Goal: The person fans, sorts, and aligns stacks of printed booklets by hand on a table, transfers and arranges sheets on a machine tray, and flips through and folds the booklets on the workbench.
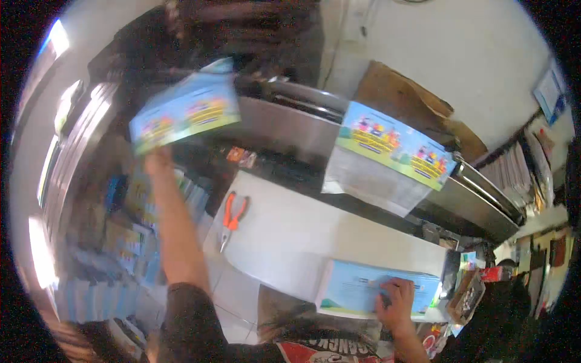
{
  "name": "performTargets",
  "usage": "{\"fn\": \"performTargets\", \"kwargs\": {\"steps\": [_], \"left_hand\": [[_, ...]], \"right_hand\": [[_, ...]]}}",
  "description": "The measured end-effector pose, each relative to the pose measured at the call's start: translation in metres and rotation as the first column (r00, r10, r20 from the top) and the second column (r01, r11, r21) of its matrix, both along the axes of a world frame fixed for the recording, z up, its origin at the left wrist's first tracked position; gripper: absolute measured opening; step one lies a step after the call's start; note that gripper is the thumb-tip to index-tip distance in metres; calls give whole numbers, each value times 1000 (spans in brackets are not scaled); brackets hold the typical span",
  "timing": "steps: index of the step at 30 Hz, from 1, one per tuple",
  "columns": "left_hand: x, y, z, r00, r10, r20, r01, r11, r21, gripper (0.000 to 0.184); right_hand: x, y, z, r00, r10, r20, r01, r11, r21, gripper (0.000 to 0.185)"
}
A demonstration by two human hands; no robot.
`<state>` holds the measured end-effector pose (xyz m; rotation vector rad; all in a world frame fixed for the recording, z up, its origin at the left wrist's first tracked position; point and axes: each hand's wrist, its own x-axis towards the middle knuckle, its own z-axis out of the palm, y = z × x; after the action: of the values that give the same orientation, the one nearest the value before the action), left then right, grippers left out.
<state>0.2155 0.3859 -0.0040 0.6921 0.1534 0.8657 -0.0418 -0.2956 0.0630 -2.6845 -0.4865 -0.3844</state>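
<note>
My left hand (158, 161) is stretched out to the far left, closed on the lower edge of a blue printed booklet (187, 114), which is blurred by motion. On the white table's right end lies another light blue booklet or stack of printed sheets (348, 287). My right hand (397, 300) rests on it with fingers curled around a small dark thing that I cannot make out. Orange-handled pliers (232, 215) lie on the white tabletop (284, 224), between my two hands.
A printed cover sheet (393, 148) lies over the metal machine's rail, with brown cardboard (399, 91) behind it. Stacks of blue booklets (100, 296) stand at the lower left. An open box (466, 299) with small items sits right of the table.
</note>
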Motion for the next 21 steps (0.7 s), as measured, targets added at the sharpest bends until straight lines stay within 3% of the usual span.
{"fn": "performTargets", "kwargs": {"steps": [1,2,4,5,6,7,8,10,11,12,14,15,16,18,20,21], "left_hand": [[-6,25,21,953,-244,180,180,933,311,45],[-25,34,21,996,67,63,-78,980,186,45],[-81,-10,92,963,228,-141,-191,953,237,50],[-109,-42,115,997,80,1,-76,933,353,52],[-126,-44,123,982,189,-23,-166,910,380,44],[-151,-102,155,987,156,28,-154,901,405,47],[-160,-116,150,978,205,46,-197,817,542,49],[-177,-192,163,993,121,15,-110,838,535,52],[-185,-268,179,999,-29,-13,32,919,392,52],[-187,-310,170,987,-157,-38,159,895,416,53],[-196,-391,161,972,-215,-94,229,784,576,57],[-200,-428,163,983,-149,-103,178,694,697,61],[-203,-450,174,975,-198,-99,210,693,690,61],[-207,-481,204,831,-473,-293,556,683,473,66],[-192,-495,192,795,-579,-180,501,460,733,73],[-185,-490,217,837,-509,-201,238,10,971,70]], "right_hand": [[2,-1,0,1000,7,-6,-7,1000,11,27],[1,-2,2,999,23,-26,-23,1000,18,28],[4,-5,8,998,43,-45,-42,999,30,33],[7,-6,15,997,38,-72,-35,998,48,35],[11,-6,26,995,31,-98,-25,998,60,37],[16,2,42,996,31,-80,-20,990,138,41],[25,14,62,998,27,-61,-13,978,210,45],[39,34,92,965,215,149,-237,960,151,60],[48,48,114,938,299,175,-330,924,192,67],[54,64,130,904,377,202,-418,878,233,75],[58,85,138,885,432,172,-465,810,357,76],[62,86,138,898,403,174,-439,829,346,76],[65,84,133,914,363,183,-407,813,417,73],[73,58,127,940,285,187,-341,815,469,69],[81,24,121,978,182,99,-208,858,471,54],[92,3,121,999,0,-39,18,894,448,44]]}}
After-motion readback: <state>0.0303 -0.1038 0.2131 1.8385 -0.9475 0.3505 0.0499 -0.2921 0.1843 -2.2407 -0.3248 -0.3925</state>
